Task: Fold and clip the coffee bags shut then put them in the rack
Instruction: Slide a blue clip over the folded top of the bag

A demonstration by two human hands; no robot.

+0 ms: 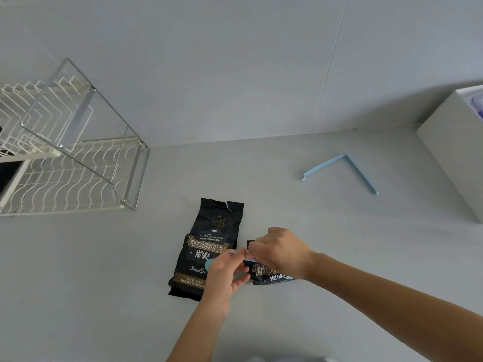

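Lying mid-counter, the second bag (271,275) was pinched at its folded top by both the left hand (224,273) and the right hand (279,253). The fold could spring open if either pinch slackened, since the clip (339,169) lay well apart near the counter's right edge. The first bag (209,246) lay unclipped just beside.

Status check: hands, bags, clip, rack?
Both hands, left and right, working second bag's top. First bag flat, unclipped. Blue clip open on counter. Rack holds no bags.

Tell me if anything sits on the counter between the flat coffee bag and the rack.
Nothing visible does. The flat coffee bag lies right of and nearer than the rack, with bare counter between them. Both hands work on the second bag, off that path.
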